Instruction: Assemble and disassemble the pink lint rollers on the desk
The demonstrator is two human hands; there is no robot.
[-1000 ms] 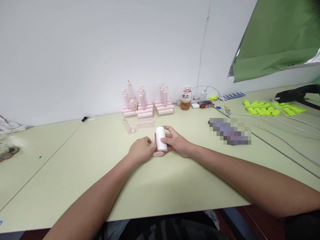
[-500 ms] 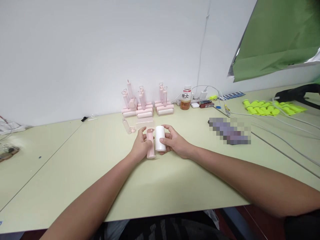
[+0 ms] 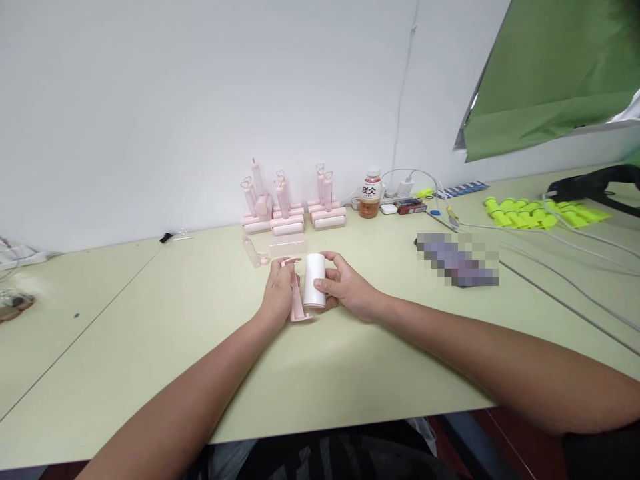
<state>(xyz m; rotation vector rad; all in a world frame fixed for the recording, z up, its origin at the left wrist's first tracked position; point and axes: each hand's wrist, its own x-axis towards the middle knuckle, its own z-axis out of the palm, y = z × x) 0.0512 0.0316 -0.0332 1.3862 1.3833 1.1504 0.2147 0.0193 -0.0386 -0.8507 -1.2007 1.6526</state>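
My right hand grips a white paper roll that stands on end just above the pale green table. My left hand holds a pink plastic roller frame upright right beside the roll, touching or almost touching it. Behind my hands lie a clear pink cover and a small pink handle piece. Farther back, against the wall, stand several pink lint rollers.
A drink bottle and a power strip with white cables sit at the back. Yellow-green parts lie at right, with a green sheet above. A blurred patch lies right of my hands.
The pink frame has come off the white roll: my left hand drew it to the left and stood it upright, while my right hand kept the roll.
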